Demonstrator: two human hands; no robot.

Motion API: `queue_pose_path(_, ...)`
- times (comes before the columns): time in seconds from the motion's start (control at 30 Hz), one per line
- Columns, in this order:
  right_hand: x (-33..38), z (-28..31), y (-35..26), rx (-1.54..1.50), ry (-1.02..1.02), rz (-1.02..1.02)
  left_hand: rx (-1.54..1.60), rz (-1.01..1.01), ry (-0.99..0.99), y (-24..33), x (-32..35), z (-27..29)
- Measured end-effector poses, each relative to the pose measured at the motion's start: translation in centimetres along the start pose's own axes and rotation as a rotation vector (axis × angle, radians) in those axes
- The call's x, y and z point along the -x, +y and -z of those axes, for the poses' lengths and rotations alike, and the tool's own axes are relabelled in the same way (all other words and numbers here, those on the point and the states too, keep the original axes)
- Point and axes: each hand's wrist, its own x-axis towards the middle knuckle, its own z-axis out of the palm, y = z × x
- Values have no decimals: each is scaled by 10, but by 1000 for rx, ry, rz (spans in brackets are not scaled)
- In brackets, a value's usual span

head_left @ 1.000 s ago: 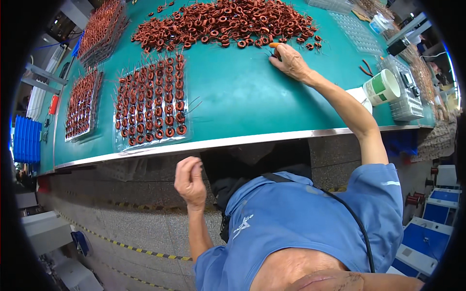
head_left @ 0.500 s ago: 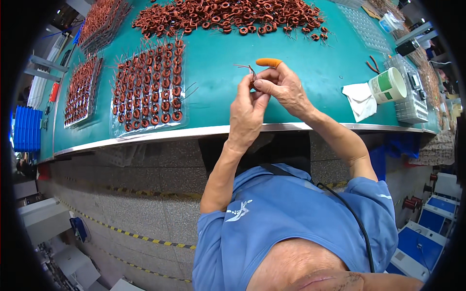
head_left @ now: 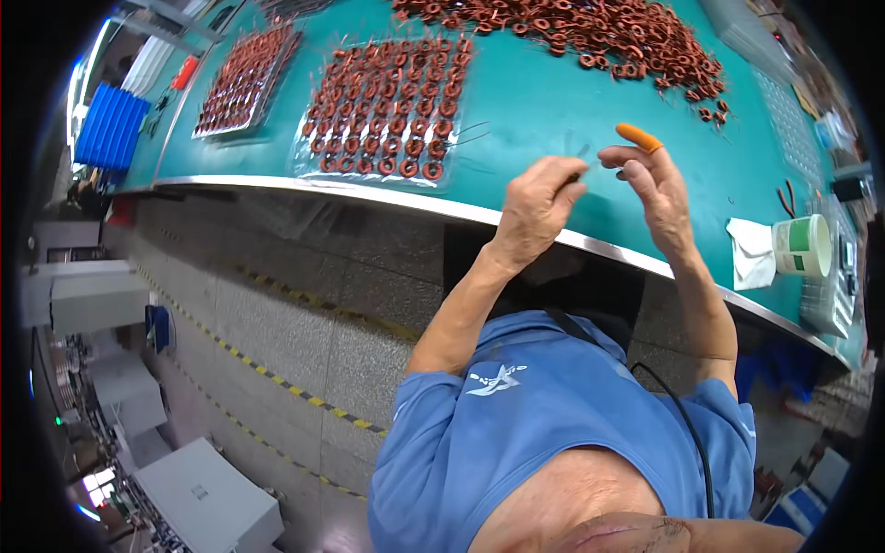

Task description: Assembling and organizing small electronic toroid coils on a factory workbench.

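My left hand (head_left: 539, 207) is closed in a pinch above the green table, near its front edge. Between its fingertips sits a small wire-wound coil (head_left: 574, 177), mostly covered by the fingers, its blurred leads sticking up. To the right, my right hand (head_left: 659, 189) is apart from it, fingers loosely bent and thumb separate, with nothing visible in them. An orange finger cot (head_left: 638, 138) covers one raised finger of that hand. Left of my hands, a clear plastic tray (head_left: 304, 164) carries rows of copper-red ring coils (head_left: 387, 115) with upright leads.
A large heap of loose coils (head_left: 590, 37) lies at the back. Another filled tray (head_left: 244, 83) stands further left, near blue bins (head_left: 111, 127). On the right are a white cloth (head_left: 751, 253), a white-green tub (head_left: 802, 246) and pliers (head_left: 785, 199).
My hands have separated; the right hand has let go of the coil, which stays in the left. The view has turned left, shifting the table contents rightward in the picture.
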Motion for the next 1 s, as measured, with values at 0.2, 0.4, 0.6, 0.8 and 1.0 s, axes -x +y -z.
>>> queue_pose_path(0.2,-8,5,-10,284,-202,-80,-139,-180,-385,5,9,0)
queue_pose_path(0.4,2,8,-13,262,-82,-157,679,406,-315,-3,16,-5)
queue_pose_path(0.6,-5,1,-16,292,-151,-130,734,494,-249,5,21,2)
queue_pose_path(0.8,3,13,-2,933,-16,294,519,454,-243,5,18,-16)
queue_pose_path(1.0,25,-13,-16,1222,11,872,78,294,-36,-3,11,-27)
